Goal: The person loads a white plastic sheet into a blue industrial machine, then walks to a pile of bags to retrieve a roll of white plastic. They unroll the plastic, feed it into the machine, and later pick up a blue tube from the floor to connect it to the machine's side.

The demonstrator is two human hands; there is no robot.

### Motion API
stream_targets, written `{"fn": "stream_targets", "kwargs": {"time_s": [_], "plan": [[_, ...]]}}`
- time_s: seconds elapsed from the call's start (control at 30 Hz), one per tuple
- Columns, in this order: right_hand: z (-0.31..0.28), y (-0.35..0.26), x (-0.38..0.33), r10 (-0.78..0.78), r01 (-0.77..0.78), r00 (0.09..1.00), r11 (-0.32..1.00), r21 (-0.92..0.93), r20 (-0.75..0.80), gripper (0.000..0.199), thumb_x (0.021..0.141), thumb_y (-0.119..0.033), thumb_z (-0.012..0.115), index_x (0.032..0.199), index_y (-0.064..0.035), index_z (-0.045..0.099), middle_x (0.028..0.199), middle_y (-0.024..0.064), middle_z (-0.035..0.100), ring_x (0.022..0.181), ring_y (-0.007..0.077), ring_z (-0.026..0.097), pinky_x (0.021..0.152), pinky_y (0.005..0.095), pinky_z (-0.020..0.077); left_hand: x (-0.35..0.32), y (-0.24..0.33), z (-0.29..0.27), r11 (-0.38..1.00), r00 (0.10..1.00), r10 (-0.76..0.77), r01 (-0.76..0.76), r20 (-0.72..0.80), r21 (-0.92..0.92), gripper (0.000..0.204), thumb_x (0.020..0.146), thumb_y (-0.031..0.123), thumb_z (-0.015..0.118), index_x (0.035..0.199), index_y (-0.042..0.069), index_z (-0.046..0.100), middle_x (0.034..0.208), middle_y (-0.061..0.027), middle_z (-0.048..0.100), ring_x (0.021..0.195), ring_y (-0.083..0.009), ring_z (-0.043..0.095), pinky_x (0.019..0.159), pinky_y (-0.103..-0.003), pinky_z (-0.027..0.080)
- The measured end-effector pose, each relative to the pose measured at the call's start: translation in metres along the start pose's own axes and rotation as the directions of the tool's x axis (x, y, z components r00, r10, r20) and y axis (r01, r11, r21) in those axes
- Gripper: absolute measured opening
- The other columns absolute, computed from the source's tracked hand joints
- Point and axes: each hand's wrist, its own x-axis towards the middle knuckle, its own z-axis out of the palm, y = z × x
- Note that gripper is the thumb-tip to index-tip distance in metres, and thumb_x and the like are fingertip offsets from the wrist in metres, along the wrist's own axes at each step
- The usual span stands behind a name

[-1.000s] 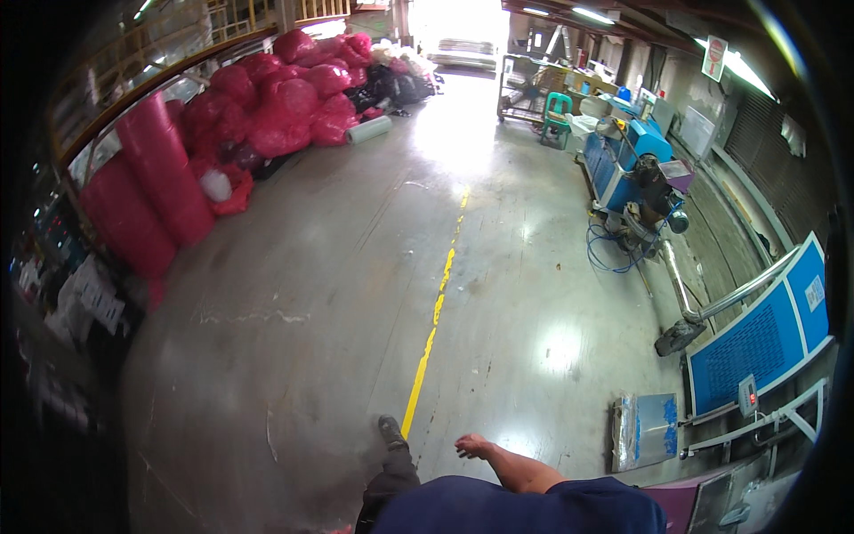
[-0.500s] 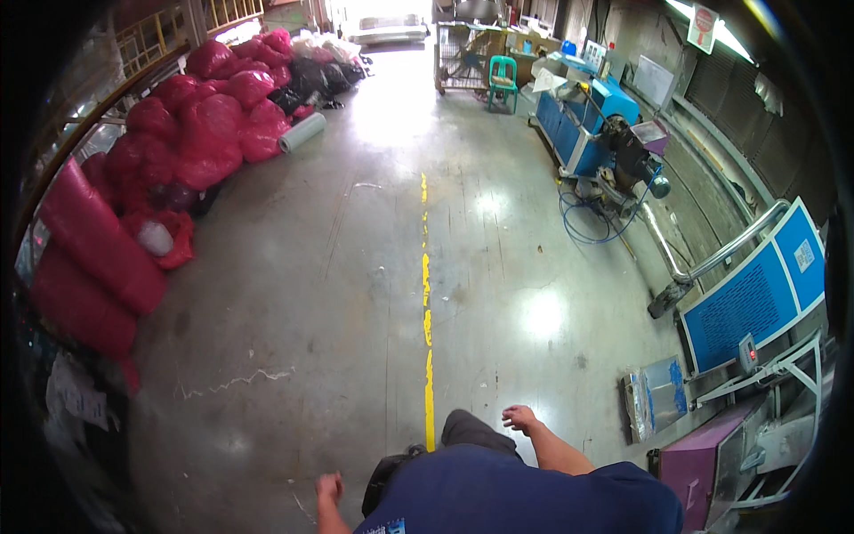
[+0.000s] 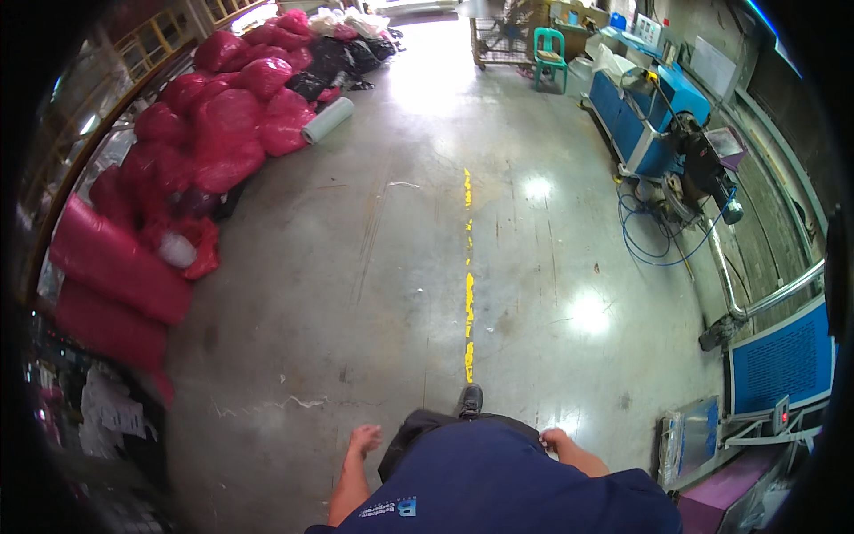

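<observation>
My left hand (image 3: 365, 440) hangs beside my left hip, fingers loosely bent and a little apart, with nothing in it. On the other side, my right hand (image 3: 553, 438) is close to my dark trousers; its fingers are loosely curved and partly hidden, and no object shows in it. Neither hand touches anything around it. A black shoe (image 3: 471, 400) of mine is on the floor at the near end of a worn yellow line (image 3: 470, 303).
Red bags (image 3: 227, 120) are heaped at the left, with red rolls (image 3: 124, 262) nearer and a pale roll (image 3: 327, 122) beside them. At the right are a blue machine (image 3: 645, 120), blue hose (image 3: 640, 236), blue panel (image 3: 778, 360) and purple box (image 3: 725, 498). A green chair (image 3: 549, 55) stands far back.
I have moved forward along the yellow line, and the view has shifted. My left hand has swung forward, and my right hand has swung back towards my hip. A shoe now shows.
</observation>
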Motion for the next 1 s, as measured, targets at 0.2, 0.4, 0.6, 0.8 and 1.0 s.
{"fn": "stream_targets", "kwargs": {"time_s": [0.2,0.4,0.6,0.8,1.0], "plan": [[-0.102,-0.223,0.103,-0.525,0.533,0.846,0.841,0.097,-0.098,0.019,0.091,-0.020,0.058,0.099,-0.0058,0.068,0.090,0.0097,0.070,0.073,0.0191,0.067,0.054,0.0326,0.0485,0.060,0.012,0.051,0.972,0.961,-0.216,0.196,0.175,0.129,0.022,0.091,0.026,0.062,0.088,0.005,0.064,0.078,-0.0071,0.064,0.064,-0.0184,0.063,0.054,-0.033,0.050],[-0.134,-0.453,0.096,-0.550,0.515,0.835,0.783,0.349,0.000,0.031,0.085,-0.011,0.059,0.115,-0.0046,0.063,0.096,0.0104,0.070,0.075,0.0188,0.068,0.056,0.0303,0.0471,0.156,0.157,0.076,0.965,0.946,-0.256,0.236,0.197,0.117,0.023,0.093,0.023,0.056,0.084,0.003,0.062,0.074,-0.0097,0.062,0.060,-0.0207,0.062,0.051,-0.035,0.050],[-0.225,-0.483,0.190,-0.489,0.492,0.870,0.865,-0.099,0.054,0.029,0.085,-0.006,0.057,0.113,-0.0082,0.066,0.093,0.0075,0.072,0.072,0.0164,0.068,0.051,0.0296,0.0453,0.306,0.354,0.066,0.978,0.946,-0.210,0.205,0.246,0.050,0.026,0.095,0.021,0.051,0.080,0.002,0.061,0.070,-0.0124,0.061,0.057,-0.0230,0.061,0.049,-0.036,0.049],[-0.325,-0.517,0.223,-0.518,0.553,0.832,0.804,0.217,-0.201,0.021,0.087,-0.007,0.058,0.106,-0.0089,0.065,0.093,0.0065,0.071,0.072,0.0160,0.069,0.049,0.0290,0.0464,0.424,0.687,0.116,0.991,0.992,0.128,-0.128,0.006,0.031,0.015,0.093,0.016,0.054,0.095,0.002,0.058,0.081,-0.0088,0.060,0.066,-0.0193,0.058,0.058,-0.033,0.049],[-0.339,-0.625,0.243,-0.047,0.076,0.996,0.912,0.403,-0.080,0.012,0.084,-0.019,0.068,0.084,-0.0064,0.067,0.086,0.0088,0.068,0.069,0.0162,0.065,0.050,0.0347,0.0468,0.434,0.949,0.237,0.871,0.876,0.437,-0.468,0.202,0.147,0.026,0.093,0.024,0.059,0.111,0.005,0.063,0.091,-0.0057,0.067,0.076,-0.0163,0.064,0.069,-0.030,0.051]]}}
